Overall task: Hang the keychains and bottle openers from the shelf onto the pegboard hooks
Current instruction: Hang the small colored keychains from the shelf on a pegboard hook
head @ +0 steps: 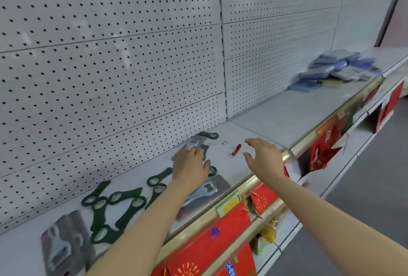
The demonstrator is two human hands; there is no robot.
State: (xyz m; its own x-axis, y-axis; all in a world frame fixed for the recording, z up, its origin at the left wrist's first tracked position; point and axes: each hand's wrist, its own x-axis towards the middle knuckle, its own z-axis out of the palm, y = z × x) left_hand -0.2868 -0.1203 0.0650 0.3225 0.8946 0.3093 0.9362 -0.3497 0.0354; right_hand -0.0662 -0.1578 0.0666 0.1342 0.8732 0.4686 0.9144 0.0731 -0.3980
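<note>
White pegboard (110, 66) backs the shelf (276, 116) where we see green bottle openers (123, 200) scattered beside carded metal ones. Our left hand (191, 165) lies palm-down on an opener near the pegboard; we cannot tell if it grips. Our right hand (263, 156) hovers spread and empty beside a small red keychain (236, 150).

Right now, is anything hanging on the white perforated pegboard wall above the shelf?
No, the white perforated pegboard wall shows only bare holes, while the dark green bottle openers lie flat on the shelf.
</note>
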